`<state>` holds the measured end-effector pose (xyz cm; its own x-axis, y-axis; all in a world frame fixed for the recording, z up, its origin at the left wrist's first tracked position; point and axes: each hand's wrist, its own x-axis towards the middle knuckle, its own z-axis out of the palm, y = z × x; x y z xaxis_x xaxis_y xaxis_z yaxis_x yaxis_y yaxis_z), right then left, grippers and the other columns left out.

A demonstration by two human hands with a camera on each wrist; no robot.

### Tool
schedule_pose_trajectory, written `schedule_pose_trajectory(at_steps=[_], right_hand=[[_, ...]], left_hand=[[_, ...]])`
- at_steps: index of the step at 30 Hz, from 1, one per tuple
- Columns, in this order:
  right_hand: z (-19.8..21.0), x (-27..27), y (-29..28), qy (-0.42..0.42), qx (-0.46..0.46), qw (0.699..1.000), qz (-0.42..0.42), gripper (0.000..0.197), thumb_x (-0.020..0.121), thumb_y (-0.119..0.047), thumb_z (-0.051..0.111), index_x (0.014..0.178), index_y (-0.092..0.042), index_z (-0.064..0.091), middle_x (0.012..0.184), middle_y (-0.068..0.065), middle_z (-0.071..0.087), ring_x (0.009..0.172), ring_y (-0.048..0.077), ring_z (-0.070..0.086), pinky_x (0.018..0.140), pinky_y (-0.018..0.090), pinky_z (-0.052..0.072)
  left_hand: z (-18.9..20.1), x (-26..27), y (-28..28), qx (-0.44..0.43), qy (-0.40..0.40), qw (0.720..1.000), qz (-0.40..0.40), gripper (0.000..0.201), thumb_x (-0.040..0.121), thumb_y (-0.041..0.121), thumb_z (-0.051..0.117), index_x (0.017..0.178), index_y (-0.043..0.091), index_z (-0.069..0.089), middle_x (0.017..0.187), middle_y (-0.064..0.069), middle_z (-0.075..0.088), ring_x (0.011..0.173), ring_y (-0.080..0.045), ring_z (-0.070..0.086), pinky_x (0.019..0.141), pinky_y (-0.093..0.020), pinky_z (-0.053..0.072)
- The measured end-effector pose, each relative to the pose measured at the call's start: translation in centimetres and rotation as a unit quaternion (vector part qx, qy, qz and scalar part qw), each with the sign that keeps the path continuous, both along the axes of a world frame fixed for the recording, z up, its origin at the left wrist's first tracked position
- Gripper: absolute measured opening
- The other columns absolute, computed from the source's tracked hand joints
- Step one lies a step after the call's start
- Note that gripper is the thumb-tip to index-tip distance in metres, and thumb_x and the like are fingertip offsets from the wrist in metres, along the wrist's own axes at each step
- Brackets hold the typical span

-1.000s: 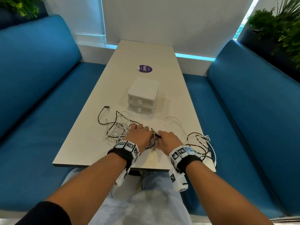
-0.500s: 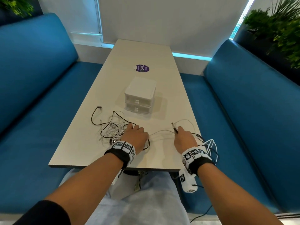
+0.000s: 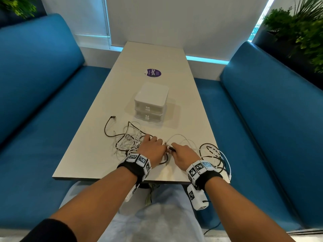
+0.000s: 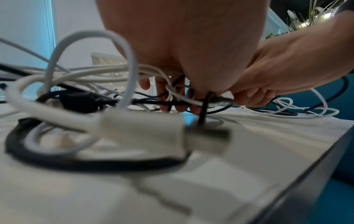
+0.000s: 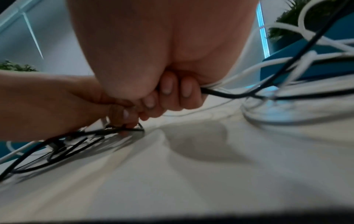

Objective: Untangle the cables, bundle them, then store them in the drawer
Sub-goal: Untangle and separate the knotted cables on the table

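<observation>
A tangle of black and white cables lies on the table in front of a white two-drawer unit, both drawers closed. My left hand sits at the tangle's right edge, its fingers curled down through several strands. Right beside it my right hand grips a black cable and white strands in curled fingers. A plug end sticks out between the two hands. A second loose pile of cables lies by the right table edge. A white USB plug lies close to my left wrist.
A round purple sticker is on the table beyond the drawer unit. Blue benches run along both sides, with plants behind them. Cable loops hang over the near right corner.
Half a second ago my right hand was out to the right with the plug end. It has come back left and now meets my left hand, which has stayed on the tangle.
</observation>
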<state>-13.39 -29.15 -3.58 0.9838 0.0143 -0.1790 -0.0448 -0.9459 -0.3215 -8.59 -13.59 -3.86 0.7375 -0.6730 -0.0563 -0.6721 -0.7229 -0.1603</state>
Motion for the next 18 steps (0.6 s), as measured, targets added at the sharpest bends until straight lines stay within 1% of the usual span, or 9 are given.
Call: schedule_pose_trajectory(at_steps=[2,5,8,11,13,15,18], right_hand=[[0.3,0.3,-0.6,-0.004,-0.023,1.000,-0.019,0.024,0.102,-0.038,0.040,0.110,-0.020,0.053,0.096,0.012,0.066,0.084,0.035,0.063,0.071,0.042,0.054],[0.8,0.7,-1.8,-0.002,-0.041,0.996,-0.083,0.027,0.102,-0.037,0.040,0.107,-0.017,0.056,0.099,0.012,0.065,0.086,0.033,0.063,0.070,0.037,0.050],[1.0,1.1,-2.3,0.017,-0.063,0.988,-0.138,0.028,0.103,-0.036,0.039,0.110,-0.015,0.057,0.105,0.010,0.064,0.092,0.030,0.063,0.070,0.034,0.045],[0.9,1.5,-2.5,0.033,-0.047,0.983,-0.176,0.028,0.102,-0.034,0.041,0.112,-0.014,0.058,0.109,0.010,0.063,0.097,0.030,0.063,0.072,0.034,0.045],[0.9,1.5,-2.7,0.040,-0.033,0.981,-0.185,0.029,0.102,-0.036,0.041,0.111,-0.014,0.058,0.108,0.011,0.064,0.097,0.031,0.063,0.073,0.034,0.046],[0.9,1.4,-2.7,0.030,-0.026,0.984,-0.174,0.027,0.102,-0.036,0.041,0.108,-0.017,0.058,0.104,0.010,0.065,0.093,0.031,0.063,0.073,0.035,0.049],[1.1,1.3,-1.9,-0.012,0.004,0.993,-0.121,0.025,0.101,-0.038,0.042,0.107,-0.021,0.059,0.098,0.010,0.067,0.088,0.031,0.064,0.073,0.037,0.052]], left_hand=[[-0.4,0.3,0.4,-0.009,-0.001,1.000,0.006,0.025,0.098,0.023,0.044,0.117,0.020,0.060,0.114,-0.004,0.059,0.112,-0.029,0.049,0.097,-0.049,0.029],[-0.7,0.9,0.9,-0.029,-0.004,0.999,0.020,0.024,0.101,0.026,0.042,0.118,0.022,0.059,0.117,0.000,0.059,0.113,-0.028,0.047,0.097,-0.049,0.028],[-0.4,1.1,0.9,-0.044,-0.003,0.999,0.026,0.029,0.104,0.033,0.037,0.117,0.022,0.060,0.119,0.001,0.059,0.113,-0.026,0.048,0.098,-0.048,0.027],[-0.1,0.8,0.8,-0.067,-0.016,0.997,0.022,0.035,0.103,0.038,0.032,0.113,0.023,0.063,0.115,0.002,0.061,0.114,-0.026,0.047,0.098,-0.048,0.027],[0.1,0.6,1.0,-0.069,-0.028,0.997,0.015,0.038,0.103,0.041,0.031,0.110,0.025,0.065,0.112,0.004,0.062,0.114,-0.026,0.046,0.098,-0.049,0.028],[0.1,0.6,1.2,-0.063,-0.035,0.997,0.012,0.037,0.102,0.039,0.034,0.108,0.025,0.067,0.111,0.004,0.063,0.113,-0.027,0.046,0.098,-0.049,0.028],[0.2,0.8,1.0,-0.053,-0.033,0.998,0.016,0.031,0.101,0.036,0.038,0.108,0.025,0.067,0.110,0.003,0.065,0.111,-0.027,0.048,0.096,-0.049,0.029]])
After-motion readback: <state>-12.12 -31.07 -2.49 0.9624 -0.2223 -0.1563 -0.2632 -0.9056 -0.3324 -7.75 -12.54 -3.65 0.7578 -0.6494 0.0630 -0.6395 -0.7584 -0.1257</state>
